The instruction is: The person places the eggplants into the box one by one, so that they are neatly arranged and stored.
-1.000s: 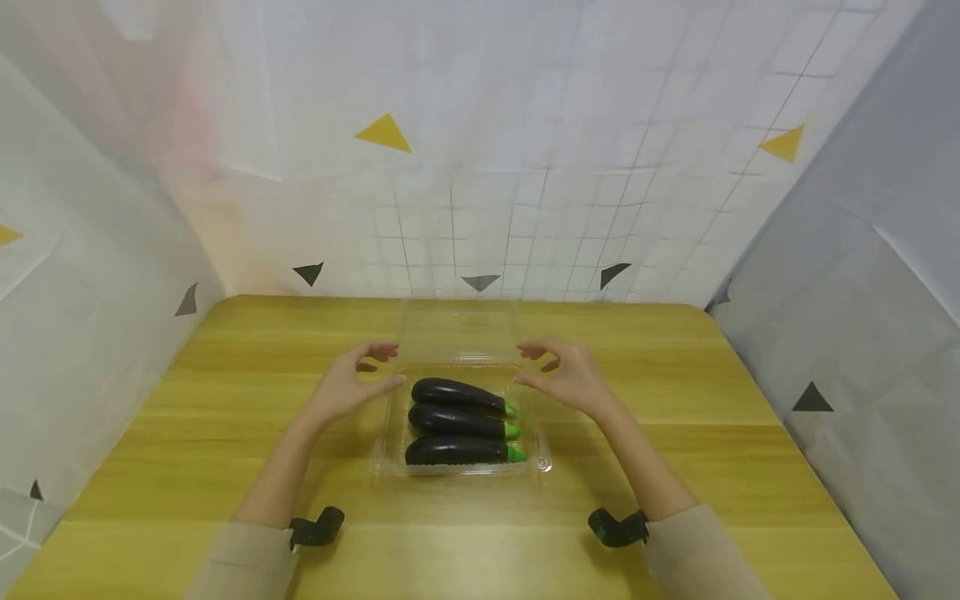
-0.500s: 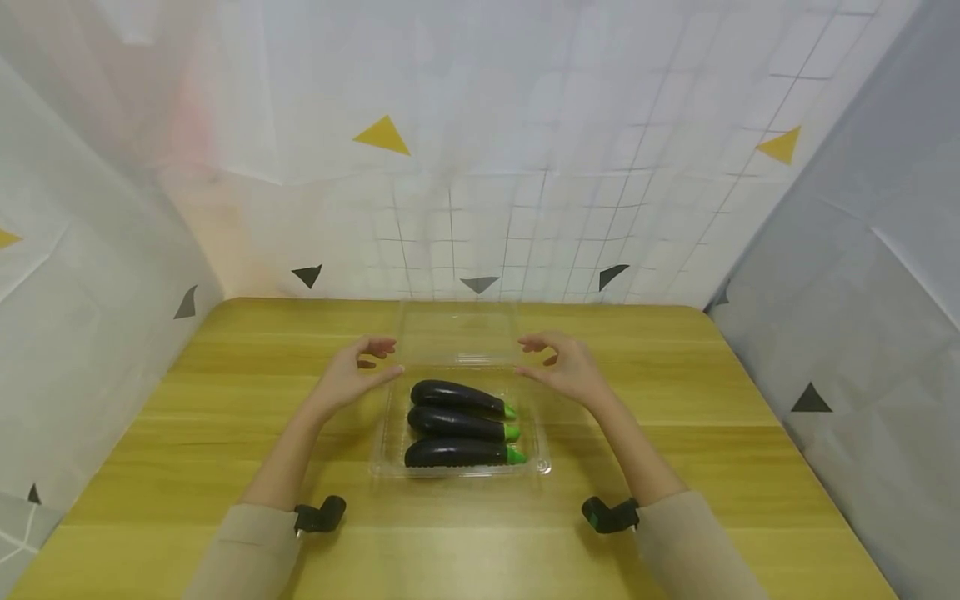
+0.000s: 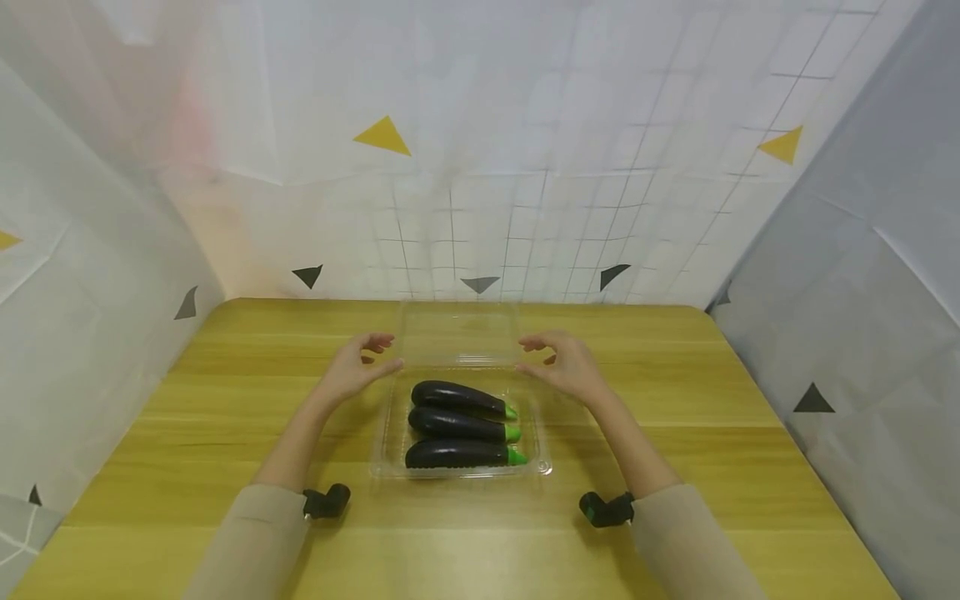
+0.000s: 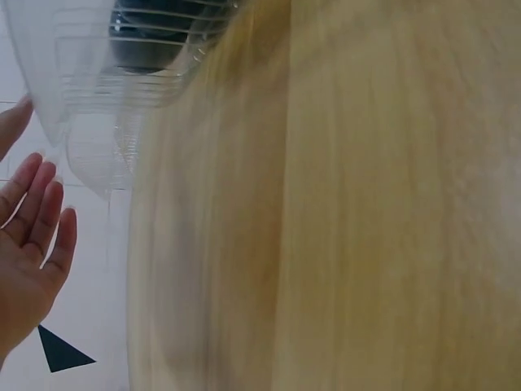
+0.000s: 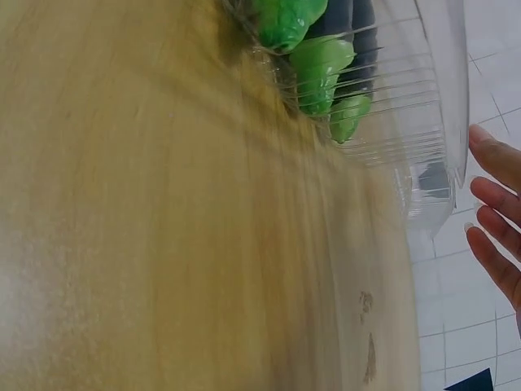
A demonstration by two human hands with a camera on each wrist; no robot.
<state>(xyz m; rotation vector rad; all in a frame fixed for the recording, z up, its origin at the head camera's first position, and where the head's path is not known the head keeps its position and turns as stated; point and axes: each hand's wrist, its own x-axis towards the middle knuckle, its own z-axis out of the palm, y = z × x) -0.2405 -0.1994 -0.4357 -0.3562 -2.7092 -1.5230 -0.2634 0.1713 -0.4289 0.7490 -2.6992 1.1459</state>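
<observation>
Three dark eggplants (image 3: 457, 423) with green stem ends lie side by side in a clear plastic clamshell box (image 3: 380, 433). Its transparent lid (image 3: 459, 333) is folded back toward the wall. My left hand (image 3: 351, 368) is at the box's left side near the hinge, thumb tip close to the rim and fingers loosely spread beside the lid. My right hand (image 3: 567, 367) mirrors it on the right. In the right wrist view the thumb is right at the rim, and the fingers (image 5: 492, 240) are apart from one another. Neither palm holds anything.
The box stands on a yellow wood-grain table (image 3: 660, 375). White sheet walls with yellow and dark triangles enclose it at the back (image 3: 480, 225) and both sides. Black wrist cameras (image 3: 327, 502) sit at the cuffs of beige sleeves.
Both forearms and cuffs have shifted slightly forward and inward. The fingers keep nearly the same place beside the box; the eggplants and lid stay put.
</observation>
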